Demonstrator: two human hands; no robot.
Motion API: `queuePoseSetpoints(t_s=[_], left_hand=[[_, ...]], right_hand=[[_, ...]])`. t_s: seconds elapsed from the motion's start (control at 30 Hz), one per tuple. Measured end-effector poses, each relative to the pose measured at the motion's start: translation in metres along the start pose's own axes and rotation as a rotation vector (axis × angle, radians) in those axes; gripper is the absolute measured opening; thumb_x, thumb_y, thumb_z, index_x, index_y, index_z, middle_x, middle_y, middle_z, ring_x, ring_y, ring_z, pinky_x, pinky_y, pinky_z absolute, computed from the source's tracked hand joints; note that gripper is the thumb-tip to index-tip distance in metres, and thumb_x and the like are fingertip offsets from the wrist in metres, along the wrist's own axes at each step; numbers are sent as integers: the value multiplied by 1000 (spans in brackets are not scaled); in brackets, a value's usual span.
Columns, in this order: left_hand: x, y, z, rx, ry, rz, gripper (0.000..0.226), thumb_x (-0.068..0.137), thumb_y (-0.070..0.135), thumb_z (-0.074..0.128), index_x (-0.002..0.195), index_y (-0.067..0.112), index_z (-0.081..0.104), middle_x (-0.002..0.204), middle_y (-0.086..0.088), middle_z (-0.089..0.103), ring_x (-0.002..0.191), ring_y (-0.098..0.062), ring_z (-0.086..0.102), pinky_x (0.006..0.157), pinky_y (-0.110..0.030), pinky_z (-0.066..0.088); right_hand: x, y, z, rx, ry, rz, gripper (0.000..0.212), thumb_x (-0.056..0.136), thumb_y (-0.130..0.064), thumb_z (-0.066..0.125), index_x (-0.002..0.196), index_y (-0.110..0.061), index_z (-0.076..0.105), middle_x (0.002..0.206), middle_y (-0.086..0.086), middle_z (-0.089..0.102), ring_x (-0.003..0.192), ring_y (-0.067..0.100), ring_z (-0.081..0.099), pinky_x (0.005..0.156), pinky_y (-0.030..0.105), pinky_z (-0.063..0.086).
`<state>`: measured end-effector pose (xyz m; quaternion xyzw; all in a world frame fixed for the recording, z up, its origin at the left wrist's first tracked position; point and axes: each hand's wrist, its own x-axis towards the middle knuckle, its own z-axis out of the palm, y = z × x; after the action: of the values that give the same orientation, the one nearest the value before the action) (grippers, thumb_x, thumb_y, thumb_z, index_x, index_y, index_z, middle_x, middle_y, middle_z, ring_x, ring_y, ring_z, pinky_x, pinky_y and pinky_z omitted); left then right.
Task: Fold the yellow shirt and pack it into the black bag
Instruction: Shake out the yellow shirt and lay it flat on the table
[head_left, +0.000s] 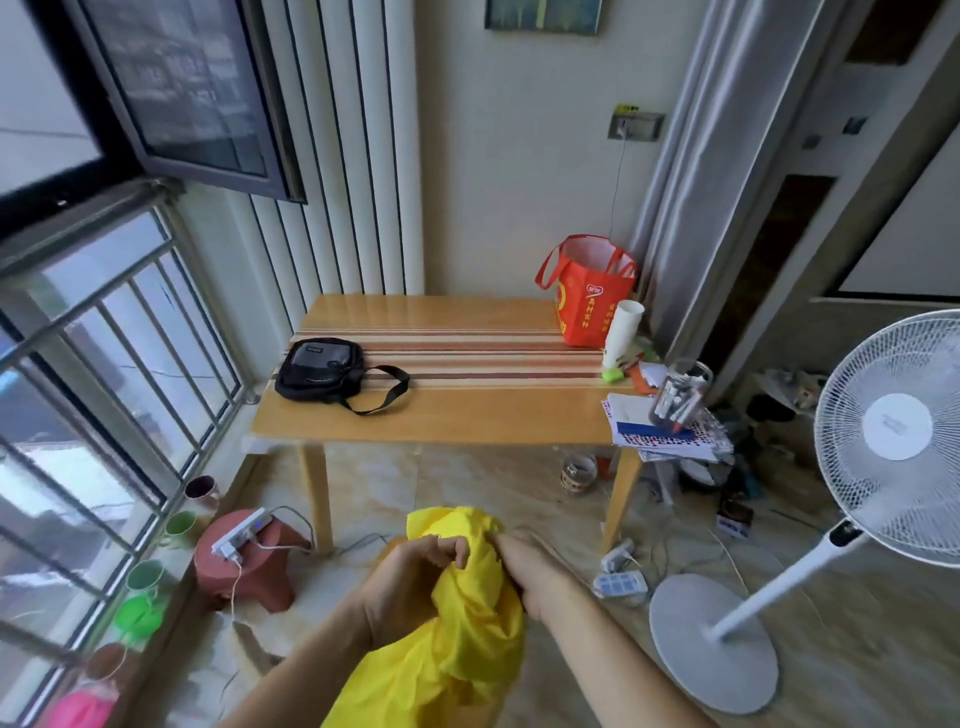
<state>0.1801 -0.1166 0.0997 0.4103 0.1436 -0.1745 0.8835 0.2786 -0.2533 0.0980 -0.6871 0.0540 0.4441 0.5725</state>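
Wooden table (467, 415) against cream wall (519, 171) — barred window (104, 364) left, white fan (893, 431) right.

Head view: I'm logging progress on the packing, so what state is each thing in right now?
Yellow fabric shirt: bunched, unfolded, held above the floor.
Left hand: gripping the shirt.
Right hand: gripping the shirt.
Small black shoulder bag: lying on the wooden table, apparently closed.
Red tote bag: upright, open.
White standing fan: upright; running or not, unclear.
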Motion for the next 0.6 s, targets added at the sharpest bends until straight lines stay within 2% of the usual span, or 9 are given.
queuePoseSetpoints(t_s=[0.1,0.13,0.2,0.27,0.33,0.4,0.53,0.6], left_hand=[[28,-13,-16,94,340,-134,27,80,38,55,79,11,62,80,-11,55,70,-25,55,66,-34,45],[35,-16,-22,129,461,-186,38,85,48,52,86,12,65,85,-13,60,74,-27,60,69,-35,50],[44,-15,-27,162,628,-219,52,90,60,46,92,10,60,89,-15,65,77,-30,65,73,-40,56],[54,1,-26,157,723,-126,61,89,68,44,95,9,61,95,-18,67,88,-31,67,86,-46,54],[68,26,-19,135,663,19,71,89,73,40,107,10,68,113,-16,70,108,-30,63,101,-50,45],[78,56,-7,90,546,157,60,95,65,38,118,19,68,121,-13,69,116,-31,60,107,-51,42],[104,97,8,125,364,281,35,95,37,56,125,21,63,122,-12,68,111,-32,64,98,-45,51],[123,105,8,167,407,343,35,88,21,66,122,27,63,121,-11,67,102,-28,66,88,-43,52]], right_hand=[[19,-10,-15,14,24,-106,31,71,-31,67,96,-16,75,94,11,77,89,28,74,82,42,60],[20,-15,-18,11,18,-140,33,70,-30,66,100,-19,74,98,10,77,91,27,73,82,41,60],[21,-26,-24,15,-14,-202,24,80,-23,65,103,-22,73,98,6,77,90,24,72,76,35,56],[20,-44,-30,23,-65,-261,22,87,-16,61,105,-24,73,95,0,77,88,20,72,75,33,55],[19,-67,-36,0,-103,-330,25,88,-14,60,107,-25,72,96,-2,77,90,20,71,76,32,54],[20,-87,-43,-70,-98,-362,25,93,-12,56,108,-24,70,97,-3,77,92,17,71,75,28,54],[40,-111,-61,-290,-20,-373,19,96,-15,53,97,-24,69,95,-9,73,93,11,68,78,27,54],[57,-120,-70,-383,57,-356,15,95,-18,50,91,-20,65,92,-3,69,95,21,66,85,38,54]])
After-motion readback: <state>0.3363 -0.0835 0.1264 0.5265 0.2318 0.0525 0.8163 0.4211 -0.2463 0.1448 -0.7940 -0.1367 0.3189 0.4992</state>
